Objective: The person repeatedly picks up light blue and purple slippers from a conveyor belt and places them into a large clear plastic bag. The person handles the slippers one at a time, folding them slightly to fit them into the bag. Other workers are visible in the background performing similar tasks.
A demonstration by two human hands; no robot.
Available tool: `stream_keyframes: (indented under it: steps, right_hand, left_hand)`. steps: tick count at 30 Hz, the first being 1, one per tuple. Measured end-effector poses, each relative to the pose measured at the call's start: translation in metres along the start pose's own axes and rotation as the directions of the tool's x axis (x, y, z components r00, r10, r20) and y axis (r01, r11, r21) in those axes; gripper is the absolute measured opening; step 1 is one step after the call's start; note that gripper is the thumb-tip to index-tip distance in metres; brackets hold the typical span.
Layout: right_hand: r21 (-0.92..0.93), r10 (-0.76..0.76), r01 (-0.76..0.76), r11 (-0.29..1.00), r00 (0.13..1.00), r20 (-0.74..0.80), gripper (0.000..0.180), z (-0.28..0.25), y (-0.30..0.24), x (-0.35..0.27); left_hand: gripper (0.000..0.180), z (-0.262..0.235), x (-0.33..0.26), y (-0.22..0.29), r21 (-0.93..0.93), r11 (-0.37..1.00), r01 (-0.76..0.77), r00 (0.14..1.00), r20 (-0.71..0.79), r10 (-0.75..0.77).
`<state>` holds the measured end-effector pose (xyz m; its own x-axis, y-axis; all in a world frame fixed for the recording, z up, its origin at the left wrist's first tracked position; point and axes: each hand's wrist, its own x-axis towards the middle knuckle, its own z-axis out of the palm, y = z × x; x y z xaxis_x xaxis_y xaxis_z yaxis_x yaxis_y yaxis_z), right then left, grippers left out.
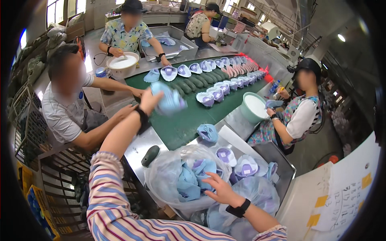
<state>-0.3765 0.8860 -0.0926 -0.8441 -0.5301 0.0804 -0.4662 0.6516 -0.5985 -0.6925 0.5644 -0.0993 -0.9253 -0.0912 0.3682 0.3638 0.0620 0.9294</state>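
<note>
My left hand (149, 101) stretches far out over the left edge of the green conveyor belt (177, 130), fingers closed on a light blue shoe upper (171, 102). Motion smears it, and whether it is a single piece I cannot tell. A clear plastic bag (161, 178) of blue and purple shoe uppers (187, 180) sits close to me. Over its right side is my right hand (222, 190), fingers spread, holding nothing; contact with the uppers is unclear. Beside the bag lie a loose blue upper (208, 132) and a dark green shoe last (150, 156).
Rows of shoe uppers (215, 93) and green lasts (196, 82) cover the belt. One person (66, 104) sits at left with hands near mine; another (130, 34) works by a white bucket (122, 64). At right, a person (299, 108) holds an upper near a green bucket (254, 107).
</note>
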Motion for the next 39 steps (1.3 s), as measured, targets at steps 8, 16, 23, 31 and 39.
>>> stream_keyframes:
  steps: [8, 16, 23, 31, 39]
  right_hand:
    - [-0.096, -0.003, 0.006, 0.995, 0.999, 0.035, 0.027, 0.015, 0.031, -0.004]
    - [-0.337, 0.370, -0.252, 0.907, 0.859, 0.355, 0.064, 0.036, 0.065, -0.009]
    - [-0.357, 0.357, -0.216, 0.909, 0.846, 0.396, 0.068, 0.036, 0.066, -0.031]
    - [-0.263, 0.297, -0.240, 0.934, 0.933, 0.203, 0.042, 0.021, 0.068, 0.056]
    - [-0.154, 0.327, -0.298, 0.942, 0.916, 0.234, 0.058, 0.086, 0.066, 0.095]
  left_hand:
    - [0.026, 0.063, -0.028, -0.001, 0.377, 0.924, -0.061, 0.881, 0.455, -0.128]
    - [0.090, 0.077, -0.246, 0.022, 0.421, 0.528, -0.737, 0.285, 0.903, -0.323]
    - [0.098, 0.026, -0.213, 0.002, 0.615, 0.594, -0.519, 0.516, 0.779, -0.356]
    - [0.075, 0.057, -0.204, -0.027, 0.491, 0.866, -0.088, 0.568, 0.739, -0.361]
    - [0.040, 0.005, -0.229, 0.014, 0.670, 0.674, -0.309, 0.649, 0.667, -0.365]
